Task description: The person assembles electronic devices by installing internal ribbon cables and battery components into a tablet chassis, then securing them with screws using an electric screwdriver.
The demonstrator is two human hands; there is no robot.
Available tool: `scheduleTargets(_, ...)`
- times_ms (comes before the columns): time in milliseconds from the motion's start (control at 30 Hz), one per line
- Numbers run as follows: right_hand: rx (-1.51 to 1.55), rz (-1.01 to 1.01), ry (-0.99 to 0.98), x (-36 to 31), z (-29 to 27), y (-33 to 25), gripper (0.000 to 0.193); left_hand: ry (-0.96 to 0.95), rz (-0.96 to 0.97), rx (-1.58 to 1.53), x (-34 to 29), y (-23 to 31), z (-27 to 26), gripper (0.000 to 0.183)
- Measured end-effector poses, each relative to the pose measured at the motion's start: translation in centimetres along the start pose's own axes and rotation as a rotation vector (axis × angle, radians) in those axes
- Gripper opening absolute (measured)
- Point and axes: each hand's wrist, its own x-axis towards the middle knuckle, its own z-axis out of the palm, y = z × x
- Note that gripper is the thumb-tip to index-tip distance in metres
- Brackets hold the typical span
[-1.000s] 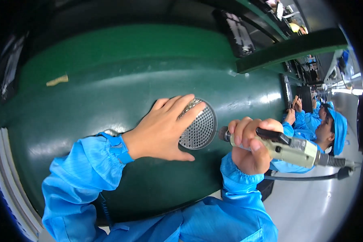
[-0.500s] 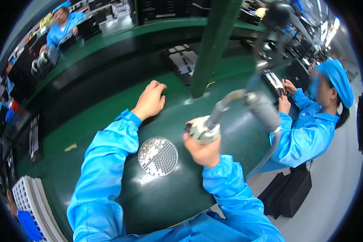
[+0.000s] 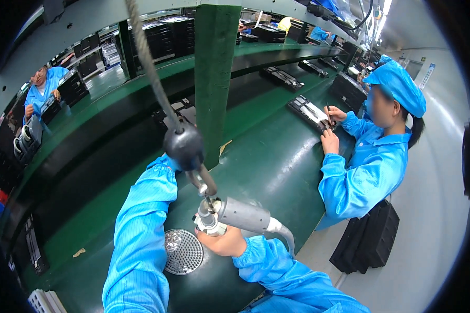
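Note:
My right hand (image 3: 225, 242) is closed round the pale body of a hanging power tool (image 3: 210, 227). A grey cylinder (image 3: 245, 215) with a hose sits at the tool's top. The tool hangs by a hook under a black ball (image 3: 184, 147) on a steel cable (image 3: 150, 65). Just left of that hand lies a round perforated dish (image 3: 187, 256) with small shiny pieces over part of its holes. My left arm (image 3: 143, 219) stretches forward across the green bench; the black ball covers my left hand, so its fingers are hidden.
A green post (image 3: 211, 78) rises from the bench (image 3: 261, 177) ahead. To the right, a co-worker (image 3: 371, 156) in blue handles a black-and-white unit (image 3: 310, 112). Black cases (image 3: 365, 237) stand on the floor there. White trays (image 3: 46, 301) are at the lower left.
My view has tilted up and shifted right. The tool and my right hand have come closer to the dish. My left hand, visible before, is now behind the black ball.

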Motion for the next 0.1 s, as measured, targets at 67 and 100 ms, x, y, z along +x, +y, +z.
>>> scheduleTargets(67,0.066,0.039,-0.023,-0.19,0.28,0.17,0.028,0.124,-0.082,0.232,-1.36,-0.64,0.04,0.088)
scheduleTargets(100,0.064,0.042,-0.023,-0.43,0.36,0.17,0.028,-0.009,-0.283,0.314,-1.58,-0.85,-0.12,0.095)
